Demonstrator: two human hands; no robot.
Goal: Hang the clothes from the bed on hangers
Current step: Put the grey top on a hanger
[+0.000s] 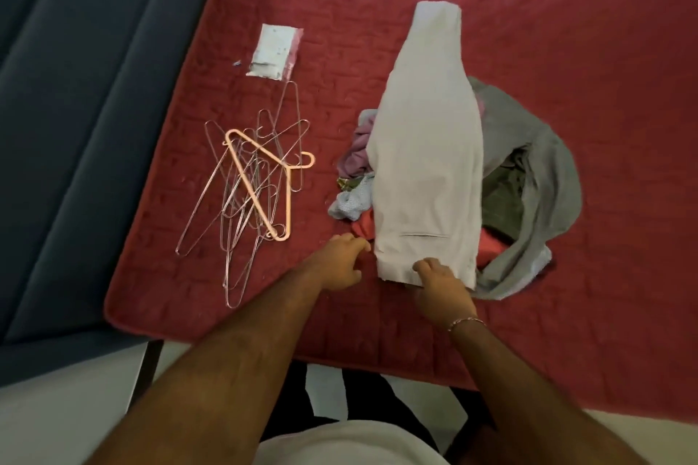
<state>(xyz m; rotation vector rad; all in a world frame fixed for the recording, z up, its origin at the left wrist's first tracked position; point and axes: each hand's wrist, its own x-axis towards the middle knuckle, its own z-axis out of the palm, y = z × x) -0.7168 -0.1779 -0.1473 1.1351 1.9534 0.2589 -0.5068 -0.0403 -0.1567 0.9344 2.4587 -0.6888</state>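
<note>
Bare bedspread (566, 30) beyond, hanger pile (249, 177) left, clothes heap (528, 177) right

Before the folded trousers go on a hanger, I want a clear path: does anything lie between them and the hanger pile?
Nothing visible does. The right hand grips the pale folded trousers at their near edge, and only bare red bedcover lies between them and the hanger pile to their left. The left hand hovers nearby.
</note>
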